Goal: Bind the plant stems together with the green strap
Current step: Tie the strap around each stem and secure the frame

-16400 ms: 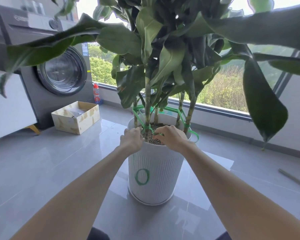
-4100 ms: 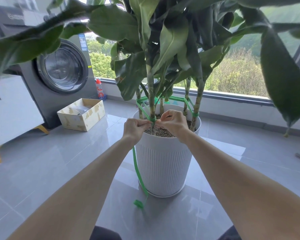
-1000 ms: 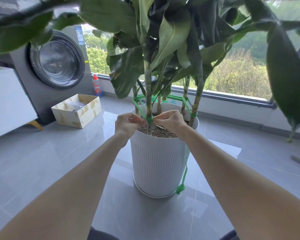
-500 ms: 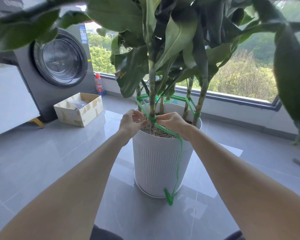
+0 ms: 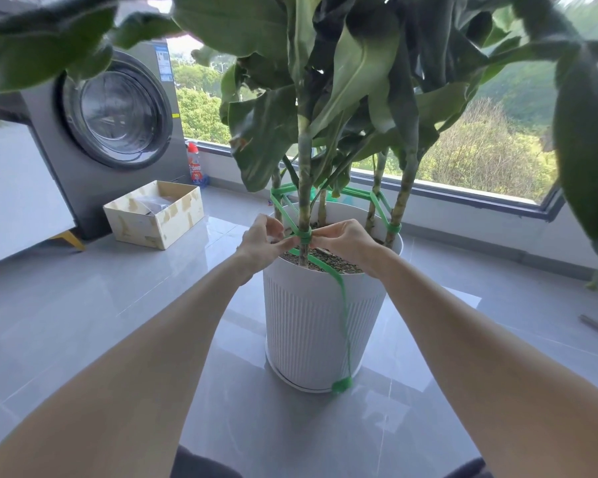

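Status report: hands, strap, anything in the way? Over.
Left hand and right hand both pinch green strap at front stem. Wrapped there, tail hangs down white pot. Leaves overhead, hands unobstructed.

The left hand [image 5: 263,240] and right hand [image 5: 346,241] hid part of the green strap [image 5: 343,312], and the leaves [image 5: 42,46] above them were blurred and cut off.

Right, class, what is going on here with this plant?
A person is tying a green strap round the front stem of a potted plant. The left hand and right hand both pinch the strap at the wrap on that stem. It already loops round the other stems, and its loose end hangs down the white pot.
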{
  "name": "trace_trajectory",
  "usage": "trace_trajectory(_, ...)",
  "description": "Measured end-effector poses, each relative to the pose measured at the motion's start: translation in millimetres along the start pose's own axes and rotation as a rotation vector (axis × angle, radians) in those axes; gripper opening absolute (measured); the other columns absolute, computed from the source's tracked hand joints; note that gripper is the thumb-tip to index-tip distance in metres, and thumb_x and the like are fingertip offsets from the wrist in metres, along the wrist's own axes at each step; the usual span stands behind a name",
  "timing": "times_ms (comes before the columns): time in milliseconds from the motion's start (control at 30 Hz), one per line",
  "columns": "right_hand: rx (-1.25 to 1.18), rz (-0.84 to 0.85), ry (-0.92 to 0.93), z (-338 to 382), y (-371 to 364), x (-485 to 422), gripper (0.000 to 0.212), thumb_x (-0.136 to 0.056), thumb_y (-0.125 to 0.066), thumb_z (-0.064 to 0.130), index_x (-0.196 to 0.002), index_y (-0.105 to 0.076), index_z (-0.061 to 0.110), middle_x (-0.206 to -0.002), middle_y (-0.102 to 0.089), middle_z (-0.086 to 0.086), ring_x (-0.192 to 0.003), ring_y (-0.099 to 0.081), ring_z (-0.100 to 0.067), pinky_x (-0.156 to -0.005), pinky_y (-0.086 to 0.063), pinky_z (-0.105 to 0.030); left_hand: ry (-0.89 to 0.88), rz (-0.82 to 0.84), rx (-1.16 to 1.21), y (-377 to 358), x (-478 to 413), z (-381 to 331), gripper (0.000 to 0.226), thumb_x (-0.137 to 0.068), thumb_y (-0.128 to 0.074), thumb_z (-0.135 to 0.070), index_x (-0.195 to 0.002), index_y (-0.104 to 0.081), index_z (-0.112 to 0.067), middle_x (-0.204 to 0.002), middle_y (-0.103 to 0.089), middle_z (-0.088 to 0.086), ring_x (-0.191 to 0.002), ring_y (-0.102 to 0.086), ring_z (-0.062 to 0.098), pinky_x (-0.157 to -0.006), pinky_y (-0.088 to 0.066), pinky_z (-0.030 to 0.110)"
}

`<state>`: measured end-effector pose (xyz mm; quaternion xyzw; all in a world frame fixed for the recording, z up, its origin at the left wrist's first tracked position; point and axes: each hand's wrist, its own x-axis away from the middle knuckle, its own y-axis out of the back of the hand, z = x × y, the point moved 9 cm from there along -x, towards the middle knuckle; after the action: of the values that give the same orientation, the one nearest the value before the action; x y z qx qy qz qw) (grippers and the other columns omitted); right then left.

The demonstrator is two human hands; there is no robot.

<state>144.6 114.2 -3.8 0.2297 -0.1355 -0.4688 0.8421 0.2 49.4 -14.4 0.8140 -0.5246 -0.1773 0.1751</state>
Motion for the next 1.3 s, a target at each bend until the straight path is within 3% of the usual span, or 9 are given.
trace_trajectory(267, -0.015, -0.055, -0.012, -2, 3, 2, 0.023, -0.082, -0.074, 0.027, -0.104, -0.075, 0.021, -0.098, -0.073, 0.005, -0.089, -0.058, -0.006, -0.07, -0.042, -0.014, -0.049, -0.092, -0.047, 7, 6, -8, 0.016, -0.076, -0.076, -0.034, -0.069, -0.062, -0.031, -0.074, -0.062, -0.013, -0.082, -0.055, 0.016, -0.096, -0.041, 0.054)
trace_trajectory(433, -0.043, -0.147, -0.022, -5, 8, 5, 0.021, -0.078, -0.077, 0.029, -0.097, -0.076, 0.021, -0.091, -0.074, 0.005, -0.088, -0.061, -0.008, -0.074, -0.049, -0.017, 0.017, -0.07, 0.005, 7, 8, -6, 0.014, -0.071, -0.08, -0.036, -0.068, -0.068, -0.031, -0.073, -0.066, -0.009, -0.083, -0.056, 0.017, -0.094, -0.046, 0.046)
trace_trajectory(600, -0.013, -0.225, -0.032, -5, 11, 7, 0.013, -0.073, -0.08, 0.035, -0.084, -0.077, 0.028, -0.081, -0.074, 0.009, -0.091, -0.063, -0.011, -0.095, -0.048, -0.041, 0.013, -0.009, 0.038, 7, 15, -16, 0.019, -0.078, -0.076, -0.025, -0.093, -0.075, -0.014, -0.074, -0.065, -0.006, -0.074, -0.053, 0.003, -0.064, -0.041, 0.015)
trace_trajectory(733, -0.007, -0.243, -0.036, -4, 11, 9, 0.009, -0.074, -0.079, 0.034, -0.082, -0.077, 0.03, -0.084, -0.074, 0.009, -0.089, -0.064, -0.011, -0.094, -0.049, -0.04, -0.003, 0.154, -0.138, -1, 22, -12, 0.012, -0.08, -0.073, -0.032, -0.074, -0.074, -0.022, -0.073, -0.066, 0.006, -0.071, -0.051, 0.01, -0.066, -0.043, 0.022)
trace_trajectory(867, -0.013, -0.252, -0.028, -3, 11, 13, 0.013, -0.08, -0.075, 0.028, -0.092, -0.077, 0.025, -0.09, -0.074, 0.005, -0.082, -0.062, -0.006, -0.084, -0.053, -0.029, -0.074, 0.082, -0.201, 8, 23, -19, 0.043, -0.084, -0.066, -0.04, -0.052, -0.067, -0.011, -0.062, -0.067, -0.004, -0.07, -0.056, 0.009, -0.068, -0.046, 0.029)
trace_trajectory(967, -0.037, -0.236, 0.0, 2, 9, 17, 0.02, -0.082, -0.073, 0.024, -0.101, -0.075, 0.018, -0.097, -0.073, 0.001, -0.073, -0.056, 0.001, -0.062, -0.044, -0.01, -0.073, 0.144, -0.305, 10, 31, -16, 0.035, -0.091, -0.059, -0.036, -0.071, -0.076, -0.013, -0.046, -0.058, -0.016, -0.063, -0.053, 0.0, -0.072, -0.041, 0.024)
trace_trajectory(1067, -0.019, -0.18, -0.012, 4, 4, 20, 0.021, -0.085, -0.07, 0.021, -0.105, -0.074, 0.018, -0.103, -0.072, 0.001, -0.083, -0.057, -0.005, -0.061, -0.039, -0.006, -0.032, 0.198, -0.345, 17, 39, -3, 0.029, -0.095, -0.053, -0.033, -0.077, -0.075, -0.023, -0.048, -0.063, -0.012, -0.075, -0.057, -0.003, -0.084, -0.04, 0.023)
trace_trajectory(1200, 0.116, -0.2, -0.056, 2, 5, 25, 0.017, -0.089, -0.062, 0.012, -0.096, -0.075, 0.021, -0.107, -0.07, 0.0, -0.093, -0.06, -0.013, -0.084, -0.048, -0.023, 0.043, 0.302, -0.322, 19, 49, 8, 0.028, -0.098, -0.046, -0.034, -0.086, -0.071, -0.028, -0.059, -0.07, -0.004, -0.064, -0.056, 0.0, -0.065, -0.039, 0.015)
trace_trajectory(1300, 0.128, -0.186, -0.076, 4, 6, 29, 0.017, -0.088, -0.061, 0.011, -0.091, -0.074, 0.02, -0.095, -0.067, 0.001, -0.085, -0.057, -0.012, -0.075, -0.047, -0.022, 0.133, 0.426, -0.249, 14, 60, 17, 0.03, -0.099, -0.043, -0.036, -0.101, -0.069, -0.021, -0.073, -0.074, 0.004, -0.046, -0.029, 0.011, -0.049, -0.033, 0.013)
